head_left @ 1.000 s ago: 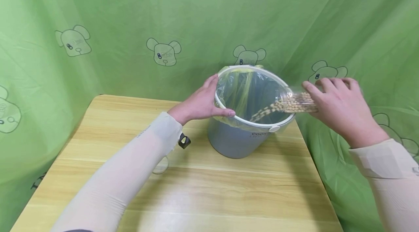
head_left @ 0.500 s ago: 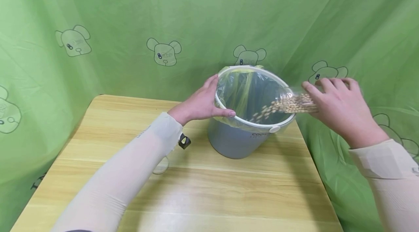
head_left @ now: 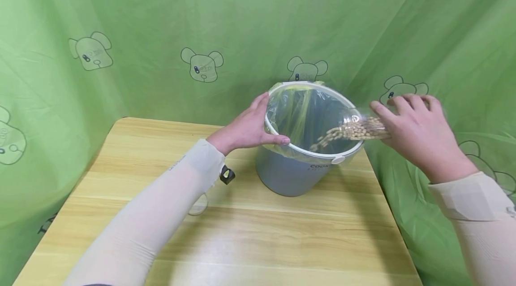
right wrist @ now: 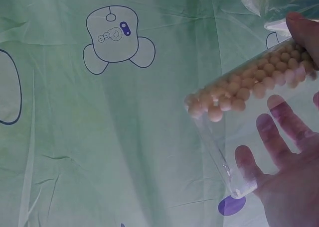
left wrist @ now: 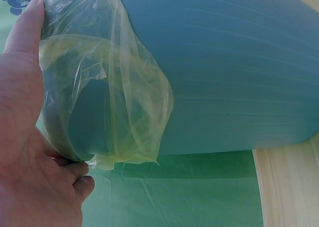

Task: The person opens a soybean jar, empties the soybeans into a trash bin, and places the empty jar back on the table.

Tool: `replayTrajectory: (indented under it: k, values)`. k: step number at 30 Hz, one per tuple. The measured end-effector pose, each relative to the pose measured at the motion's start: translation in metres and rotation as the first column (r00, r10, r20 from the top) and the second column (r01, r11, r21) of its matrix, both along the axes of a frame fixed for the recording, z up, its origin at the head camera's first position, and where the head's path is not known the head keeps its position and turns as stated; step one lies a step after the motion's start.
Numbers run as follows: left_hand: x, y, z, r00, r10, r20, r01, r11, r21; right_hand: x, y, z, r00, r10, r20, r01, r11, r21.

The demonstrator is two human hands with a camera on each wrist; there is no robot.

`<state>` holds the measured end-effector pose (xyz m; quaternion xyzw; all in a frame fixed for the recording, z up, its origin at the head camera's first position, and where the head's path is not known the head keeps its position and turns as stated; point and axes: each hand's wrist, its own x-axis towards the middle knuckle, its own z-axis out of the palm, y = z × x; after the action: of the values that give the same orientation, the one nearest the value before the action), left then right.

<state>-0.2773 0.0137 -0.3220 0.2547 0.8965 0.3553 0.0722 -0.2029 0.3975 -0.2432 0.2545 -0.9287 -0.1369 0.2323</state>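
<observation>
Emptying seems partway: right of the bin (head_left: 284,174), the right hand (head_left: 423,136) grips a clear jar (head_left: 350,116), many pale pellets (head_left: 366,129) left to spill inside, the left hand (head_left: 247,125) clasping its left rim, the landed amount unclear.

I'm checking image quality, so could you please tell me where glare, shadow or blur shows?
Head: pale glare on the wooden tabletop, soft shadow along its right side, falling beans blurred; left wrist: glints on the yellowish plastic liner; right wrist: dim, greyish light.

Green curtain (head_left: 242,8), cartoon heads (head_left: 203,68), wooden table (head_left: 250,236)
</observation>
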Motion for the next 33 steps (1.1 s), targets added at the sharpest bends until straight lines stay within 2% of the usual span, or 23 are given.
replayTrajectory:
  k: [20, 33]
  values:
    - [0.0004, 0.0, -0.0004, 1.0, 0.0, 0.002, 0.0, 1.0, 0.001, -0.0017, -0.0082, -0.0004, 1.0, 0.02, -0.017, -0.021, 0.999, -0.03]
    - [0.0003, -0.0003, -0.0004, 1.0, -0.002, 0.001, 0.002, 1.0, 0.005, -0.0001, -0.0095, -0.0001, 1.0, 0.007, -0.012, -0.007, 0.999, -0.049]
